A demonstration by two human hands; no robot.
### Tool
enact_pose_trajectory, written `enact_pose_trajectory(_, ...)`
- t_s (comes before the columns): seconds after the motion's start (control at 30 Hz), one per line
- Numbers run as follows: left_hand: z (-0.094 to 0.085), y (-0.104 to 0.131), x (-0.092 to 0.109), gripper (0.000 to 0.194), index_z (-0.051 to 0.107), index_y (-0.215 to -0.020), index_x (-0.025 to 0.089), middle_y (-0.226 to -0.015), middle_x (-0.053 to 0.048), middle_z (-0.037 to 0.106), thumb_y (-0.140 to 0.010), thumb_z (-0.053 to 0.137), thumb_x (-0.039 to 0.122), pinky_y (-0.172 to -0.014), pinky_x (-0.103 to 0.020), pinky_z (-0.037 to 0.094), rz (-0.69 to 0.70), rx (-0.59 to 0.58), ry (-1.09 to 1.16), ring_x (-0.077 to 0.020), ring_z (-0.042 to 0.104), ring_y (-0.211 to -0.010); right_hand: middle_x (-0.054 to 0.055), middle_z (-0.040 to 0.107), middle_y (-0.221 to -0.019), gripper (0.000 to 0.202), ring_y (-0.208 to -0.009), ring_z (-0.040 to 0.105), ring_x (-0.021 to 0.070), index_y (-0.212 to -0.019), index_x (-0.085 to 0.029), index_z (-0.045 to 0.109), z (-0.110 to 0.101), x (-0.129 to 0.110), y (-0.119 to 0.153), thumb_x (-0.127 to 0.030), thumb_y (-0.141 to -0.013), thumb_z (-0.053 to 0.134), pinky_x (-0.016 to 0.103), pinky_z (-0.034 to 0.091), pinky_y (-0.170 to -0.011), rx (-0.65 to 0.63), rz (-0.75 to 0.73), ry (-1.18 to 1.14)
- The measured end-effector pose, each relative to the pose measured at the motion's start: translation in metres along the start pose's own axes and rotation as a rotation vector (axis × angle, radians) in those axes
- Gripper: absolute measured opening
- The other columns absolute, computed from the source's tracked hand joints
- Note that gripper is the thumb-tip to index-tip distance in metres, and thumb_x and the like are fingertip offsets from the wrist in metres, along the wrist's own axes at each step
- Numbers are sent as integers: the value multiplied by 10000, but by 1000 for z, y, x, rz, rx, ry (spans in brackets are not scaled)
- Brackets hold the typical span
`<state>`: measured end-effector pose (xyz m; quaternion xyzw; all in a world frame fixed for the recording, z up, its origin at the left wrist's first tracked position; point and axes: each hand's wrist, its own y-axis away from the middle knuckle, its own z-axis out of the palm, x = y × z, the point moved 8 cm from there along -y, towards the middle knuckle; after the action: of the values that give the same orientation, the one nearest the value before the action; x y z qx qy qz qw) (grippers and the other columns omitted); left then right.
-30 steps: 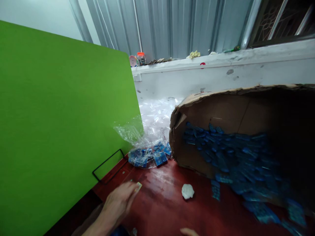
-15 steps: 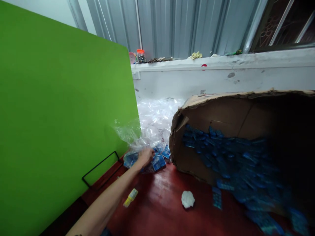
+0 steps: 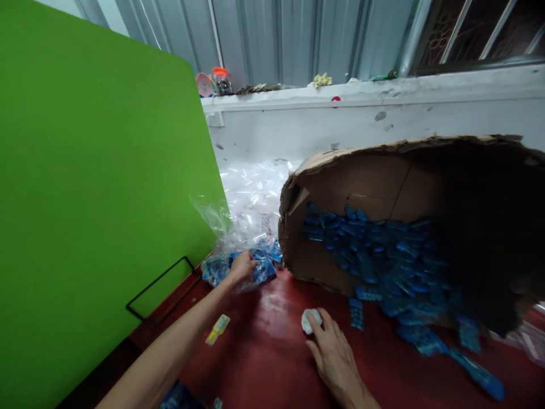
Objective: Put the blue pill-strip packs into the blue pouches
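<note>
My left hand (image 3: 243, 266) reaches into a heap of small blue boxes (image 3: 264, 271) in clear plastic at the foot of the green panel. Its fingers are curled together against a blue box (image 3: 233, 258); their tips are partly hidden. My right hand (image 3: 334, 349) is over the red table, its thumb and fingers apart. Its fingertips lie over the edge of a crumpled white wad (image 3: 310, 321), without a closed grip. To the right, a large cardboard box (image 3: 323, 267) lies on its side, with many blue blister-like packs (image 3: 383, 250) spilling out of its mouth.
A green panel (image 3: 106, 142) rises at the left, with a black metal bracket (image 3: 157, 278) at its base. Clear plastic bags (image 3: 251, 187) are piled against the white wall. A yellow packet (image 3: 218, 329) lies on the red tabletop (image 3: 264, 352). A ledge behind holds an orange-lidded jar (image 3: 222, 82).
My right hand has come into view from below and reached the white wad. My left hand stays among the blue boxes, now curled at a box. The view has shifted slightly.
</note>
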<state>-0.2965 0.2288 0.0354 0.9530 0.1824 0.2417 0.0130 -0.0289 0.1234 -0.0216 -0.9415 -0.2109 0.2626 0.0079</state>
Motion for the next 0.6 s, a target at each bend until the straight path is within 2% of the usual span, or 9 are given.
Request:
enact_pose_trajectory(0.07, -10, 6, -1, 196, 585, -756, 160, -703, -38, 632, -761, 449, 301, -603, -253, 405, -8, 66, -53, -151, 570, -674, 75, 385, -1301, 443, -1137, 395, 300, -1186, -287, 451, 0, -5, -31, -253, -745, 475, 475, 345, -890, -24, -17, 112)
enact_pose_trajectory(0.13, -21, 12, -5, 247, 594, -771, 164, -757, -72, 646, -777, 388, 299, -630, -274, 400, -26, 124, -113, -181, 581, -726, 85, 452, -1250, 352, -1148, 387, 276, -1128, -255, 516, 5, -5, -50, -246, -789, 421, 466, 308, -918, -49, -47, 139)
enact_pose_trajectory(0.2, -31, 17, -12, 295, 601, -804, 147, -821, -127, 645, -783, 349, 300, -649, -312, 399, -50, 169, -177, -222, 586, -771, 88, 501, -1202, 331, -1137, 406, 238, -1090, -221, 551, 12, 0, -59, -233, -832, 343, 424, 311, -927, -68, -72, 126)
enact_pose_trajectory(0.3, -39, 22, -23, 301, 615, -787, 105, -828, -196, 634, -747, 402, 314, -662, -369, 399, -68, 181, -263, -283, 584, -802, 102, 482, -1220, 361, -1147, 399, 223, -1130, -170, 523, 21, 12, -59, -257, -846, 318, 392, 306, -944, -80, -70, 105)
enact_pose_trajectory(0.4, -31, 26, -23, 270, 626, -789, 111, -805, -181, 641, -697, 488, 325, -679, -380, 403, 6, 118, -294, -294, 581, -808, 121, 457, -1240, 402, -1180, 354, 244, -1173, -138, 481, 17, 17, -57, -305, -834, 345, 418, 265, -972, -48, -38, 75)
enact_pose_trajectory(0.47, -18, 31, -15, 246, 623, -851, 153, -836, -135, 646, -695, 507, 304, -718, -369, 398, 112, 65, -282, -273, 571, -840, 132, 473, -1218, 415, -1167, 366, 261, -1181, -137, 470, 4, 9, -58, -317, -818, 381, 434, 272, -965, 22, -28, 15)
enact_pose_trajectory(0.53, -2, 37, -5, 208, 619, -866, 188, -851, -87, 643, -712, 510, 277, -745, -347, 398, 225, 2, -255, -239, 564, -850, 125, 516, -1160, 382, -1103, 434, 244, -1157, -154, 486, -14, -14, -59, -292, -811, 402, 399, 331, -927, 95, -89, -118)
enact_pose_trajectory(0.6, 15, 44, 4, 191, 606, -876, 189, -881, -62, 626, -740, 505, 277, -745, -336, 415, 323, -65, -218, -203, 560, -837, 88, 567, -1071, 304, -999, 510, 190, -1085, -190, 527, -33, -53, -60, -242, -823, 383, 318, 401, -858, 118, -246, -329)
